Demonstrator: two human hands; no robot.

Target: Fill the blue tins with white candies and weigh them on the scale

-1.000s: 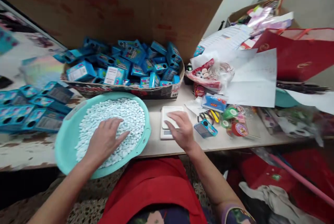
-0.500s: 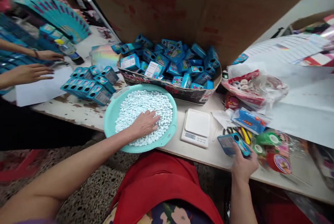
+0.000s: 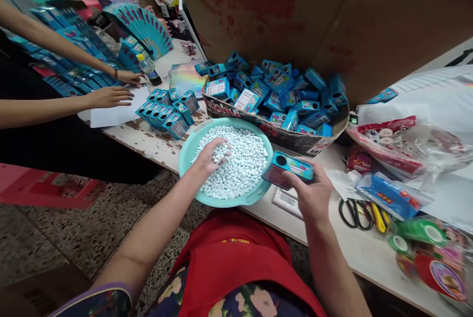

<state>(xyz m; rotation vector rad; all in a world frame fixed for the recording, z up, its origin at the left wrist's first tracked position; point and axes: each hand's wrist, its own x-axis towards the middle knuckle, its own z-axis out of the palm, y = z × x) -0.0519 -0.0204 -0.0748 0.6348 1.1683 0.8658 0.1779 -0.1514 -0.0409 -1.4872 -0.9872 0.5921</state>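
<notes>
My left hand (image 3: 207,158) curls round white pellets (image 3: 220,153); at the bowl's (image 3: 185,163) right rim, my right hand (image 3: 315,191) clamps a blue box (image 3: 290,166), long axis crosswise

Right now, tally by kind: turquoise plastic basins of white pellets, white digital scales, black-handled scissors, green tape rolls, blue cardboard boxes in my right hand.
Turquoise basin: 1
Scale: 1
Scissors: 1
Green tape rolls: 2
Blue box in your right hand: 1
Total: 6
</notes>
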